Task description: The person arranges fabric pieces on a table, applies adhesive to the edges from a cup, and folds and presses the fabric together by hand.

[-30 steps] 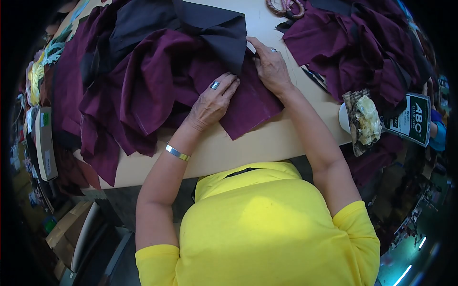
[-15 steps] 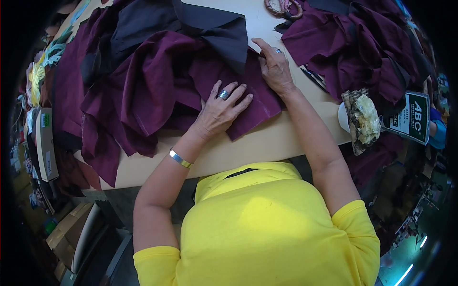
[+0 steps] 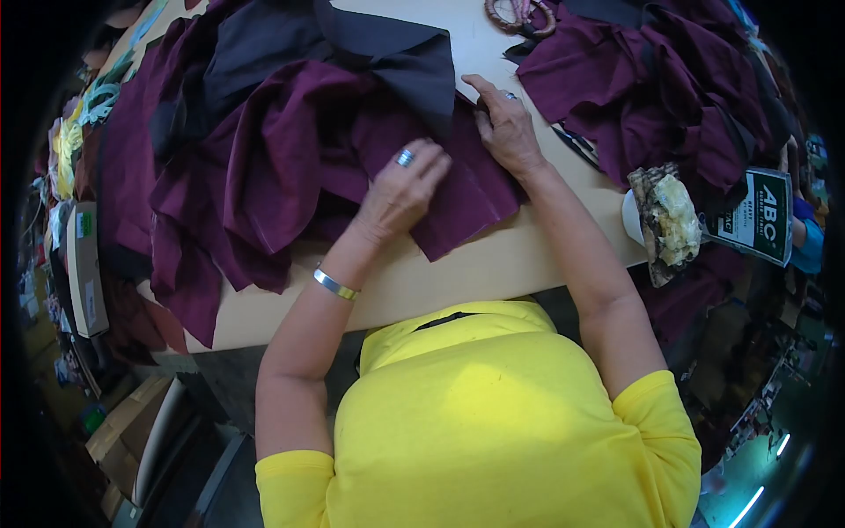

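A maroon cloth (image 3: 466, 194) with a stitched or creased line lies across the table in front of me, with dark grey cloth (image 3: 405, 66) folded over its upper part. My left hand (image 3: 402, 192), wearing a wide ring and a metal bracelet, is over the maroon cloth. Its fingers are curled together and slightly blurred, and their tips are hidden. At the right edge of the same cloth rests my right hand (image 3: 510, 136). Its index finger stretches out and the other fingers bend loosely; nothing shows in its grip.
More maroon cloth (image 3: 607, 88) is heaped at the right, near scissors (image 3: 576, 145). On the table's (image 3: 352, 308) right edge stand a container topped with a crusty yellowish lump (image 3: 673, 220) and an ABC-labelled can (image 3: 759, 218). A ring-shaped roll (image 3: 528, 22) lies at the back.
My left hand has drawn its spread fingers in and shifted slightly left. My right hand stays nearly in place.
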`<state>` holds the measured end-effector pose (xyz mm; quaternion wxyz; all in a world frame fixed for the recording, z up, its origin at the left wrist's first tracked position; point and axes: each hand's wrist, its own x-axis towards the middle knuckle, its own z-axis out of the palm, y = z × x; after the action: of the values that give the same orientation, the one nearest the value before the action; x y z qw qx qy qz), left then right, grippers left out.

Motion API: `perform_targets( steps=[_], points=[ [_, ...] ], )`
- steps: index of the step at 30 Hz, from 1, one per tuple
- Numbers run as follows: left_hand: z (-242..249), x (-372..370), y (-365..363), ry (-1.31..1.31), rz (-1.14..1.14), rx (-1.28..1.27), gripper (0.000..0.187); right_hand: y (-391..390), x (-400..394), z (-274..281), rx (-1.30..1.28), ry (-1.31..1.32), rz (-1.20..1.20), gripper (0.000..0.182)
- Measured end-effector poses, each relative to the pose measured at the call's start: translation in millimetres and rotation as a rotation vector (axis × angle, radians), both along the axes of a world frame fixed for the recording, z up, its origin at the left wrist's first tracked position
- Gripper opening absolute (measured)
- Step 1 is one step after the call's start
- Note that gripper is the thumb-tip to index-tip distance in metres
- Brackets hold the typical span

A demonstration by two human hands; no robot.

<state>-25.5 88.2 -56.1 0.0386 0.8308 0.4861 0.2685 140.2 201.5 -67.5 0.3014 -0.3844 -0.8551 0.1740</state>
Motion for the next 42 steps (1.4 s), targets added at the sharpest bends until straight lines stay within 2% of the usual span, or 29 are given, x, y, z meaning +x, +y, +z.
perform_targets(
  steps=[3, 9, 14, 23, 26, 33, 35, 39, 42],
  points=[
    [-3.8, -9.1, 6.8, 0.057, 0.081, 0.004, 0.033, 2.5, -6.6, 15.3, -0.1, 0.012, -0.017, 0.057],
    [-4.5, -8.5, 5.7, 0.072, 0.104, 0.002, 0.038, 15.1, -18.1, -5.3, 0.137, 0.033, -0.024, 0.059],
    [-5.2, -5.2, 5.1, 0.043, 0.148, -0.025, 0.045, 15.0, -9.3, -0.7, 0.029, 0.097, -0.031, 0.062],
    [-0.2, -11.7, 7.3, 0.148, -0.003, 0.003, 0.037, 16.1, -7.9, -7.1, 0.023, 0.103, -0.024, 0.062],
    [-8.4, -3.5, 5.0, 0.084, 0.107, 0.013, 0.037, 15.4, -8.9, -6.1, 0.031, 0.107, -0.019, 0.061],
    [-4.9, 11.3, -15.9, 0.121, -0.084, -0.022, 0.039, 13.2, -9.3, -6.6, 0.05, 0.08, -0.05, 0.058],
    [-1.3, 20.3, -26.5, 0.206, -0.113, -0.054, 0.04, 14.1, -9.6, -9.9, 0.08, 0.096, -0.04, 0.057],
    [1.4, 36.2, -40.3, 0.176, -0.095, -0.056, 0.037, 16.5, -9.0, -9.5, 0.089, 0.125, -0.015, 0.052],
    [6.9, 29.3, -28.6, 0.049, -0.08, -0.11, 0.034, 14.0, -8.5, -6.8, 0.058, 0.069, -0.025, 0.056]
  ],
)
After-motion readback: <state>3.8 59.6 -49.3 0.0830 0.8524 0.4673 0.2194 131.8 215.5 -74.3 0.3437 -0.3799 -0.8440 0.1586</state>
